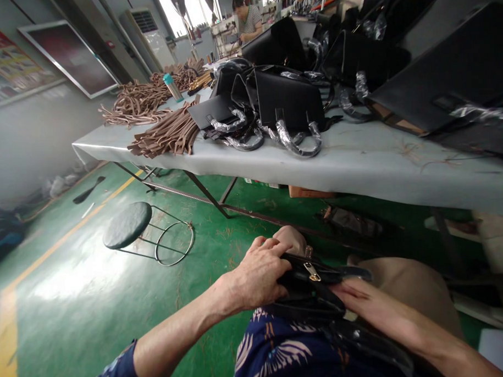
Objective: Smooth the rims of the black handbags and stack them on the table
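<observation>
A black handbag (pixel 298 291) rests on my lap, its top opening facing up. My left hand (pixel 265 270) is closed over the bag's left edge, its fingers curled onto the dark rim. A metal zipper pull (pixel 312 271) shows at the opening, to the right of those fingers. From the right, my right hand (pixel 352 292) reaches into or behind the bag, and its fingers are hidden by the black material. A dark strap or handle (pixel 368 338) with a shiny wrapping lies across my lap below my right wrist.
Ahead stands a long table (pixel 234 162) bearing black handbags (pixel 289 99) with plastic-wrapped handles, bundles of brown strips (pixel 167 133) and a turquoise-topped bottle (pixel 172 88). A round stool (pixel 128 224) lies tipped on the green floor. Another person (pixel 250 23) sits at the back.
</observation>
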{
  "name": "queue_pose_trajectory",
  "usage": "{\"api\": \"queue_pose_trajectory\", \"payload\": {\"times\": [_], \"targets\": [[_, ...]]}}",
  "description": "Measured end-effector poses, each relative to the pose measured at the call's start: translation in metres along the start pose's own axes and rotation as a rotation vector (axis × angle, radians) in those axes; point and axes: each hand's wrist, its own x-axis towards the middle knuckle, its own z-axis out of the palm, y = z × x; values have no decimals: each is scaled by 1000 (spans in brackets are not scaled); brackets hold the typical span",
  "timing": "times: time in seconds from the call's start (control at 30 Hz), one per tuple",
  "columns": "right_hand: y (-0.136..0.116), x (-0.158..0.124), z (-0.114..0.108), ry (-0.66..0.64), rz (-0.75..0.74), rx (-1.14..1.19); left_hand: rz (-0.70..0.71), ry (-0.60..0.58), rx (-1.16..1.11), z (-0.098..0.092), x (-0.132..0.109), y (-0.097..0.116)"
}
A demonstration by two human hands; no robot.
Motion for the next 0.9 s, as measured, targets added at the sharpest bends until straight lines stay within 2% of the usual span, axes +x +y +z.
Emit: {"api": "queue_pose_trajectory", "payload": {"times": [0.1,0.2,0.27,0.37,0.53,0.6,0.77,0.83,0.9], "targets": [[-9,-10,-1,0,93,168,-23,21,4,0,2,5],[-10,-14,9,52,132,541,-43,28,11,0,3,6],[-6,-13,14,-39,128,763,-67,21,10,1,3,4],[-2,-12,16,-198,93,895,-82,-13,3,2,2,-3],[-6,-18,15,-268,28,932,-94,-44,-1,3,1,-10],[-7,-20,16,-243,39,884,-108,-32,2,3,1,-8],[2,-13,11,125,140,670,-100,31,-9,4,2,4],[11,-10,4,204,133,603,-103,37,-8,4,3,8],[18,-11,-4,224,108,399,-107,34,-6,4,2,10]]}}
